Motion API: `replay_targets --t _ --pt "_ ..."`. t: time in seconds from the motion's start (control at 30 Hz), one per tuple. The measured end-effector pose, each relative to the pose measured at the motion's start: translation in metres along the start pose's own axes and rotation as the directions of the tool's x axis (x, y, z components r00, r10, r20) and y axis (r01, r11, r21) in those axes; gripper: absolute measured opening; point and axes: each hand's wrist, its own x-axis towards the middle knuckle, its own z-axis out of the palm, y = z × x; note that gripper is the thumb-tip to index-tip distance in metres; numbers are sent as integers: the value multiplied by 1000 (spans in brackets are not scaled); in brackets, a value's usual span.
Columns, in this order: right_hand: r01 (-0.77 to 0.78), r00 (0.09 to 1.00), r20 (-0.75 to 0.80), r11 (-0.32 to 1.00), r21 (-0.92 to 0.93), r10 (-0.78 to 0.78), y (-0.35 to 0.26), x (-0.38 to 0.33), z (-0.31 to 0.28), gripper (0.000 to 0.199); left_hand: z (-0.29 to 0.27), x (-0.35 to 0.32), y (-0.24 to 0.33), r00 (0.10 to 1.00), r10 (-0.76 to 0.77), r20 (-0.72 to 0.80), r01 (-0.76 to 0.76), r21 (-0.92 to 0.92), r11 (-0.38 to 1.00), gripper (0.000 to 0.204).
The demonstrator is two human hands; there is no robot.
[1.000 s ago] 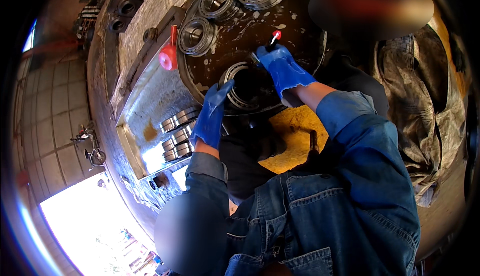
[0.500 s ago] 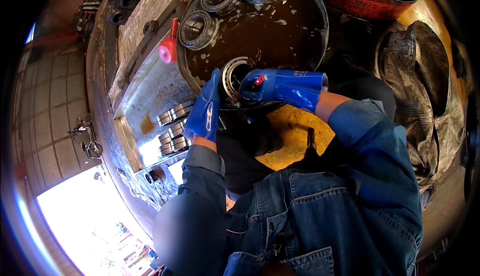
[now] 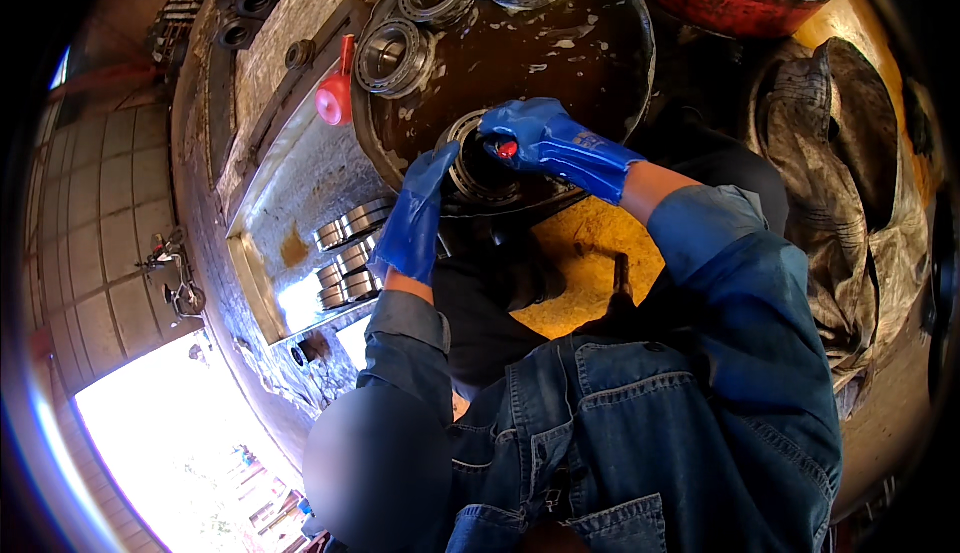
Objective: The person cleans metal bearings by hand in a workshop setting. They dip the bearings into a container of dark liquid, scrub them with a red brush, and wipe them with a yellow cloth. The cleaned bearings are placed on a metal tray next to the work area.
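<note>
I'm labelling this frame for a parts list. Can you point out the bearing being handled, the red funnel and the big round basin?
bearing [image 3: 470, 175]: head view, on its metal rim between the gloves.
red funnel [image 3: 333, 103]: head view, on its wide cone.
basin [image 3: 640, 63]: head view, on its right rim.

bearing [image 3: 470, 168] partly hidden under both hands, red item [image 3: 507, 149] perhaps a tool tip

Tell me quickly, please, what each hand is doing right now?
Left hand: open, resting against the bearing in the basin.
Right hand: closed on a small red-tipped tool.
</note>
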Motion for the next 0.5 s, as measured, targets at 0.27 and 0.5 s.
replay_targets --t 0.27,0.5 --pt "-346 938 115 892 289 327 22 4 33 44 11 -9 5 987 64 -147 -31 219 975 49" --pt "-366 929 248 595 716 274 -12 -37 -15 53 28 -27 8 960 152 -234 -45 408 912 67"
